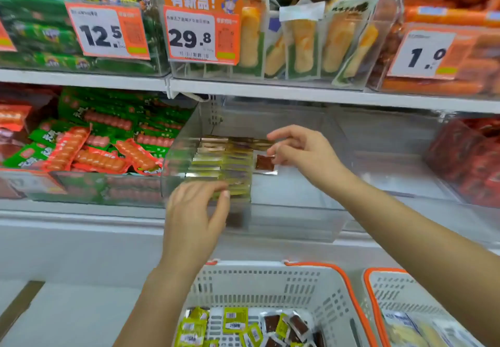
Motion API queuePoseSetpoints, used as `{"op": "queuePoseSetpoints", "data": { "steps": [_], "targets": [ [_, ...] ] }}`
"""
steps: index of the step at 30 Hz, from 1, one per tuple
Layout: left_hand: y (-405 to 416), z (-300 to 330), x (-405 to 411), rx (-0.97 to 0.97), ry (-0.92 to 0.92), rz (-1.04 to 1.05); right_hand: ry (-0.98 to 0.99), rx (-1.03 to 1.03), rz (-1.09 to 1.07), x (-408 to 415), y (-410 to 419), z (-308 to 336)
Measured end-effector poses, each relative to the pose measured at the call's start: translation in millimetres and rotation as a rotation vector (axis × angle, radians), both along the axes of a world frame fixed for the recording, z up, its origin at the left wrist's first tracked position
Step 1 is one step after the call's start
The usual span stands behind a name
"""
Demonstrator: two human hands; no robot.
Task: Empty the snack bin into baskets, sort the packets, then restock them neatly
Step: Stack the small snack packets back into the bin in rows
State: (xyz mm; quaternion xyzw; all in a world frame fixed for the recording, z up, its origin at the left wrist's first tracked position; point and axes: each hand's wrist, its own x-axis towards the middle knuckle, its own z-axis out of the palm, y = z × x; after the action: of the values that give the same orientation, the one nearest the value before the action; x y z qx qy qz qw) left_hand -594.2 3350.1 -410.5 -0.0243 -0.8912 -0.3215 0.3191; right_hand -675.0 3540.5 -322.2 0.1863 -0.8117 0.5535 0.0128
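My left hand sits at the front left corner of the clear snack bin in the middle of the frame, fingers lightly bent and pressing against the near end of the row of yellow-green packets lined up along the bin's left side; the fingers are not wrapped round anything that I can make out. My right hand reaches in from the right, thumb and fingertips pinching a single brown packet just to the right of that row, low over the bin's bare floor. At the bottom centre, a white basket with an orange handle holds loose yellow and brown packets. A second basket at the lower right holds pale packets, blurred. Left of the bin lie green and orange sausage packs. On the upper shelf, price tags read 12.5, 29.8 and 1.0.
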Motion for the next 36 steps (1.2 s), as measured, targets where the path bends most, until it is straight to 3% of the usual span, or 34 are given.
{"op": "queuePoseSetpoints", "data": {
  "steps": [2, 6, 12, 18, 22, 26, 29, 32, 36],
  "targets": [
    [-5, -3, 25, 0.048, -0.006, -0.033, 0.006, 0.001, 0.093, 44, 13, -9],
    [-10, -49, 67, 0.199, -0.329, -0.096, -0.192, 0.154, 0.205, 98, 29, -101],
    [-18, -176, 101, 0.034, -0.967, -0.203, -0.376, 0.714, 0.317, 132, 44, -286],
    [-7, -300, 101, -0.214, -1.366, -0.278, -0.457, 1.084, 0.441, 136, 60, -388],
    [27, -349, 90, -0.286, -1.367, -0.405, -0.288, 1.285, 0.511, 132, 60, -439],
    [52, -381, 82, -0.443, -1.249, -0.381, -0.04, 1.212, 0.419, 126, 49, -476],
    [58, -389, 83, -0.589, -1.213, -0.367, 0.043, 1.187, 0.339, 124, 46, -487],
    [60, -390, 86, -0.452, -1.265, -0.358, -0.068, 1.19, 0.299, 123, 47, -484],
    [52, -383, 85, -0.124, -1.322, -0.32, -0.282, 0.94, 0.185, 125, 42, -473]
  ]
}}
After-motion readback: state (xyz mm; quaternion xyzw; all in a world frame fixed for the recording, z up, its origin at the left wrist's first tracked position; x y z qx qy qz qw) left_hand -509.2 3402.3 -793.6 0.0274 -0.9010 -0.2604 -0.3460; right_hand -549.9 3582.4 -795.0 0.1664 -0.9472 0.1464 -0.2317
